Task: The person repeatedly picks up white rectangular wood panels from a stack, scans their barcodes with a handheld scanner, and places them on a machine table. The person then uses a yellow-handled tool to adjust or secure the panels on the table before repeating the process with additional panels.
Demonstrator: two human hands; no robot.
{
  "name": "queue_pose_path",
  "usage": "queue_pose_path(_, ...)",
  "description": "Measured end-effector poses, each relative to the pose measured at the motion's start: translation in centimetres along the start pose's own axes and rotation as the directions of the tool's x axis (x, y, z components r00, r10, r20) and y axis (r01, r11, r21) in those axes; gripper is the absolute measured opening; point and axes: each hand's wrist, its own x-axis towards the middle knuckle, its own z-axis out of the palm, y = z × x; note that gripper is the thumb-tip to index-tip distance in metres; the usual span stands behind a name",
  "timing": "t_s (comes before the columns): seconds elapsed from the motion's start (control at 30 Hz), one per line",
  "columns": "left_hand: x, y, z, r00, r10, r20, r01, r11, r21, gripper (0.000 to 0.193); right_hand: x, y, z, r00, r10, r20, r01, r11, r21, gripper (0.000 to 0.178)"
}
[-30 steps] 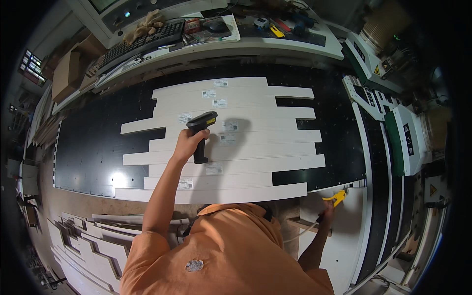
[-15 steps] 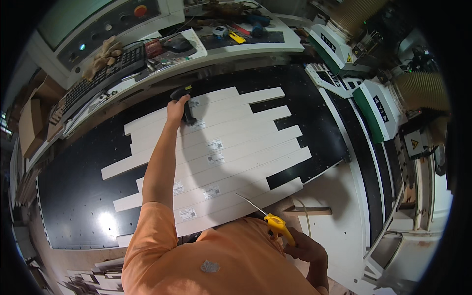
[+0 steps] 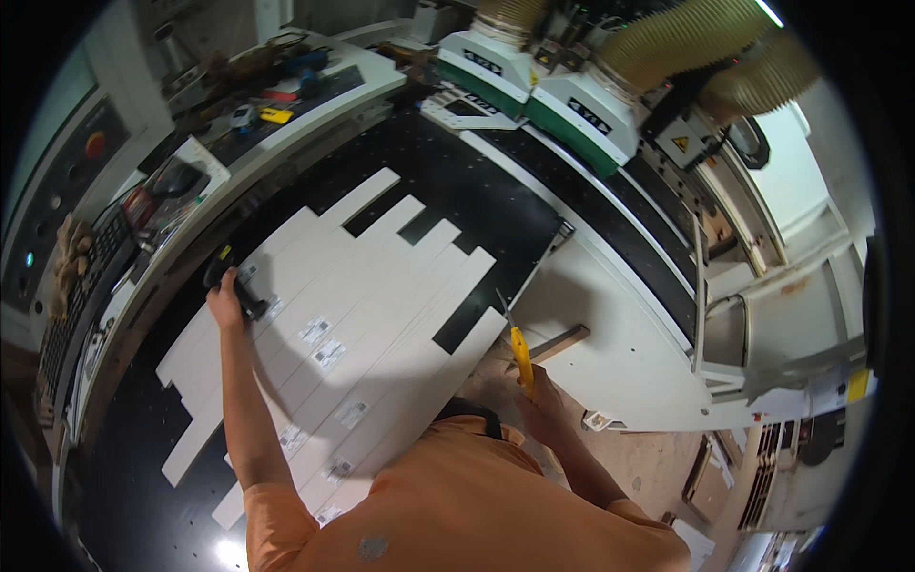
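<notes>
My left hand [image 3: 225,303] is closed round a black handheld barcode scanner [image 3: 218,267], held over the far left part of a group of long white boards [image 3: 381,276]. Several of the boards carry white printed labels [image 3: 330,354]. They lie side by side on a black table [image 3: 448,176], their ends staggered. Beyond the boards' right end, my right hand [image 3: 543,398] grips a yellow air blow gun [image 3: 521,355]. The gun's thin metal nozzle points up and away from me.
A white-edged shelf [image 3: 315,100] behind the table holds tools, a keyboard [image 3: 91,276] and gloves [image 3: 71,253]. Machine heads with green skirts [image 3: 577,129] and ribbed hoses [image 3: 677,48] stand at the far right. A white panel [image 3: 629,334] extends right of the table.
The view has turned to the right, so boards and shelf sit further left. My right hand has raised the air blow gun forward. The scanner stays in my left hand over the boards.
</notes>
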Motion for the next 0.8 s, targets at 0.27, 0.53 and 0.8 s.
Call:
queue_pose_path(0.27, 1.4, -0.7, -0.9, 0.996, -0.059, 0.06, 0.058, 0.998, 0.01, 0.05, 3.4, 8.7, 0.0, 0.876, 0.474, -0.083, -0.275, 0.635, 0.722, 0.031)
queue_pose_path(0.53, 1.2, -0.1, -0.6, 0.997, -0.056, 0.06, 0.048, 0.991, 0.124, 0.05, 3.0, 12.7, -1.9, 0.533, 0.782, -0.324, 0.059, 0.347, 0.936, 0.046)
queue_pose_path(0.8, 0.6, 0.5, -0.6, 0.986, -0.158, 0.049, 0.15, 0.979, 0.136, 0.051, 3.2, 13.4, -1.6, 0.435, 0.776, -0.457, 0.106, 0.46, 0.882, 0.048)
